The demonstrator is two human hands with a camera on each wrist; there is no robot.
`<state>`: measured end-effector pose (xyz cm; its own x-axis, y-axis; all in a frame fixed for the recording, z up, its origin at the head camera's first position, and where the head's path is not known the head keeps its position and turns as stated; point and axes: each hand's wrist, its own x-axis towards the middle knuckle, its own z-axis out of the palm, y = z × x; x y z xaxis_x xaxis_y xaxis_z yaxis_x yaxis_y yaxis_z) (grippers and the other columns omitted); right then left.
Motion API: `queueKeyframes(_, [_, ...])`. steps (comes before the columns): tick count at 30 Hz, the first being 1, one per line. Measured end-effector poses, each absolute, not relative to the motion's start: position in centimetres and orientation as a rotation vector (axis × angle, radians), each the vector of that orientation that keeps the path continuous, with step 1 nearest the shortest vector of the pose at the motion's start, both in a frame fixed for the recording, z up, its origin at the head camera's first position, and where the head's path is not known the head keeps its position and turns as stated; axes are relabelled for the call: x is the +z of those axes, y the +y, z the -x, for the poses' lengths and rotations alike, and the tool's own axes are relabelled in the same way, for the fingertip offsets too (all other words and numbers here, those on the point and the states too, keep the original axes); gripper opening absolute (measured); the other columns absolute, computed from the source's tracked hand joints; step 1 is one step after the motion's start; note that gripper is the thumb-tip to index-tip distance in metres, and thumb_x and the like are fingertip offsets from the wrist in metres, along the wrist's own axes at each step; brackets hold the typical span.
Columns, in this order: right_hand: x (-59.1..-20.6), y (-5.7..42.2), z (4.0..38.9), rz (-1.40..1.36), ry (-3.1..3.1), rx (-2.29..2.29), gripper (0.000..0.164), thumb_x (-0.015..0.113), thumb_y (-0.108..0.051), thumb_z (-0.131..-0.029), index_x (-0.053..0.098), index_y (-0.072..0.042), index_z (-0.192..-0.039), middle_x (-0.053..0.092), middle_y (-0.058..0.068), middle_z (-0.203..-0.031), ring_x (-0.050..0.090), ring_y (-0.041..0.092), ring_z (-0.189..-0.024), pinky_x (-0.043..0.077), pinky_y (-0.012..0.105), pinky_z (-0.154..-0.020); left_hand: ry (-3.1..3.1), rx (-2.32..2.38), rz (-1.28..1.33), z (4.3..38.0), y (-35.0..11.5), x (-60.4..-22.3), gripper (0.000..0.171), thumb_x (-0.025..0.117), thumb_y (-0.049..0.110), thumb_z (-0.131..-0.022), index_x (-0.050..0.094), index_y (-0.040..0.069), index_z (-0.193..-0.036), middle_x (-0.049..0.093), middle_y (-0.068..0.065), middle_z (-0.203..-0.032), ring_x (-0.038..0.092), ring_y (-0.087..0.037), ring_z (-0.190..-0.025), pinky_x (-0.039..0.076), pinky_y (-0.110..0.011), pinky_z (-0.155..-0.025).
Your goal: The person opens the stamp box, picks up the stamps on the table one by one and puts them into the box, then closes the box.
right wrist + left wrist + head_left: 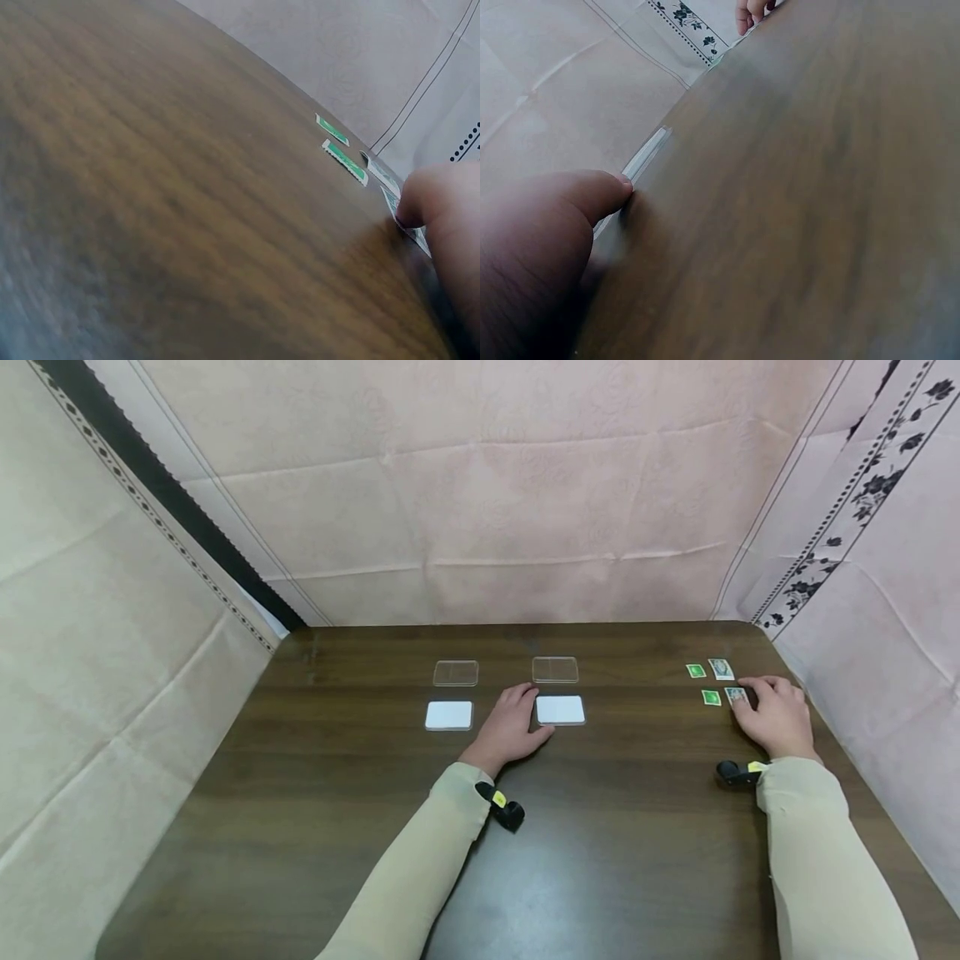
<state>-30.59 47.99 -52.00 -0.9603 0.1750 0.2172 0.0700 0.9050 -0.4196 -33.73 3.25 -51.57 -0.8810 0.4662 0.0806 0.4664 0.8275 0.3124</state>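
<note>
My left hand (512, 727) is at the left side of a shallow clear case with a white insert (561, 710). Its thumb (607, 196) lies along the near edge and its fingertips reach the far left corner, so the case is held between them. My right hand (777, 714) is at the nearer grey-patterned postage stamp (734, 695), its thumb on the stamp and its forefinger by the upper right corner. The hand covers part of that stamp. Behind it lies another grey stamp (721, 669), and to the left are two smaller green stamps (696, 671).
A second white-filled case (448, 716) lies left of my left hand. Behind the cases are two clear lids (455, 673). The brown wooden table (337, 793) meets pale cloth walls (480, 527) at the back and both sides.
</note>
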Motion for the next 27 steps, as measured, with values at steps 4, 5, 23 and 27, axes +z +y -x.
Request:
queueKeyframes(4, [-52.02,48.01,30.51,0.18,-2.829,0.607,0.049,0.046,-0.03,-0.099,0.051,0.002,-0.136,0.034,0.037,-0.14,0.028,0.061,-0.124,0.024,0.07,-0.099,-3.012,-0.509,0.759,33.58,3.26,-51.51,0.075,0.056,0.055,-0.099,0.038,0.008,-0.155,0.033,-0.011,-0.161,0.028,-0.026,-0.149,0.028,-0.038,-0.12])
queueKeyframes(5, [-52.01,48.04,30.51,0.181,-2.832,0.608,0.049,0.047,-0.03,-0.099,0.051,0.002,-0.136,0.034,0.037,-0.14,0.027,0.061,-0.124,0.024,0.07,-0.099,-3.011,-0.512,0.757,33.57,3.25,-51.51,0.074,0.056,0.054,-0.099,0.038,0.008,-0.154,0.033,-0.011,-0.161,0.028,-0.026,-0.149,0.028,-0.038,-0.12])
queueKeyframes(23, [-51.73,48.07,30.66,0.175,-2.768,0.677,0.045,0.058,-0.023,-0.095,0.048,0.01,-0.124,0.046,0.036,-0.124,0.034,0.058,-0.117,0.025,0.068,-0.097,-3.011,-0.556,0.713,33.56,3.48,-51.59,0.068,0.055,0.051,-0.101,0.041,0.011,-0.154,0.033,-0.009,-0.16,0.028,-0.025,-0.149,0.027,-0.038,-0.12])
queueKeyframes(27, [-51.85,47.94,30.69,0.168,-2.722,0.714,0.04,0.06,-0.022,-0.094,0.051,0.007,-0.121,0.054,0.03,-0.114,0.043,0.05,-0.109,0.033,0.063,-0.09,-3.02,-0.565,0.703,33.53,3.48,-51.49,0.068,0.055,0.051,-0.101,0.041,0.012,-0.154,0.033,-0.009,-0.161,0.027,-0.024,-0.149,0.027,-0.038,-0.121])
